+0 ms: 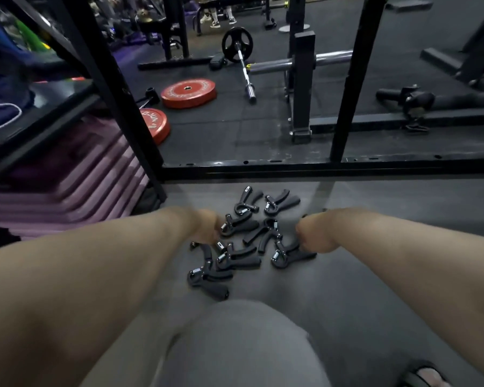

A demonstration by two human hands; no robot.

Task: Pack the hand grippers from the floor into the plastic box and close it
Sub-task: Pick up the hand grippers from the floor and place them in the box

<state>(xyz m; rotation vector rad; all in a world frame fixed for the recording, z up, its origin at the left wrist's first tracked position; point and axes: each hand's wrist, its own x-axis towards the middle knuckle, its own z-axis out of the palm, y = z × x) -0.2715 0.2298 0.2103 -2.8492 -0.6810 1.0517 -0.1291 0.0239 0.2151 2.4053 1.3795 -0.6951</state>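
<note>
Open grey floor (403, 196) rings the hand grippers (263, 233). Left hand (207, 227) and right hand (315, 236) flank them (I can't tell their grip).

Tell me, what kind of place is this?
Most likely a gym: red weight plates lie on the dark floor, a barbell with a black plate rests beyond them, and hand grippers lie clustered in front.

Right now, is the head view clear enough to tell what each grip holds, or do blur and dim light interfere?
Head view: left grip and right grip are motion-smeared, fingers unreadable, so no; the grippers between them are fairly sharp, springs glinting; light is dim overall; the wide-angle lens splays the rack posts outward.
</note>
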